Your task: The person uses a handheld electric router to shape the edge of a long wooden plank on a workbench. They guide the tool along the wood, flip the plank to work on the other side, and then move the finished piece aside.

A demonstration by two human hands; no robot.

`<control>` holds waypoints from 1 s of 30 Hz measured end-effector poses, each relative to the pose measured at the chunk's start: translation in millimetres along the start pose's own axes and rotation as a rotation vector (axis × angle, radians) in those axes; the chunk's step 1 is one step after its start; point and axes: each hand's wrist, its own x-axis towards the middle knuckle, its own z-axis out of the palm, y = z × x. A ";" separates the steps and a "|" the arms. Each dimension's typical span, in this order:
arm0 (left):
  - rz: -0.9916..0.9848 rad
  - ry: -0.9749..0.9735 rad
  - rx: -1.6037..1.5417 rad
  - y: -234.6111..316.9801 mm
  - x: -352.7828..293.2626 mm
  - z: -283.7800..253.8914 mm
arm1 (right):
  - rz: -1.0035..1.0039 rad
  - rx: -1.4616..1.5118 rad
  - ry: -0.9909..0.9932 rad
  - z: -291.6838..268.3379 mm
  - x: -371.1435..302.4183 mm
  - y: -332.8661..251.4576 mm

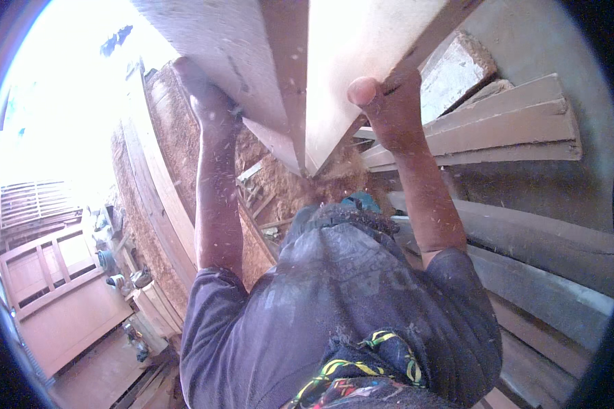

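Note:
Two thick wooden planks stretch away from my chest, their near ends tapering toward each other in view. My left hand (215,105) grips the outer edge of the left plank (232,54); its fingers are partly hidden behind the wood. With the thumb over the pale face, my right hand (392,109) grasps the outer edge of the right plank (341,61). The fingers of that hand are wrapped beneath and out of sight. Bits of sawdust fly around both forearms. The far ends of the planks lie beyond the picture.
Sawdust (273,174) and wood scraps cover the ground below. Stacked boards (525,126) lie at the right, along with long beams (525,273). Long timber strips (157,170) run at the left. Farther left are a panelled wooden door (68,286) and a slatted frame (37,204).

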 end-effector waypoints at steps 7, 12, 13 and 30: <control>-0.085 -0.100 0.050 -24.6 4.4 -5.2 | 0.044 0.083 -0.020 16.8 5.8 2.9; -0.117 -0.170 0.097 -91.2 24.0 -55.2 | 0.029 0.084 -0.021 7.5 0.1 28.0; -0.097 -0.192 0.101 -101.5 25.1 -66.7 | 0.007 0.076 -0.011 5.5 -1.5 34.1; 0.114 -0.180 0.119 15.0 -82.4 -35.4 | -0.515 -0.093 0.286 -9.9 13.1 -65.6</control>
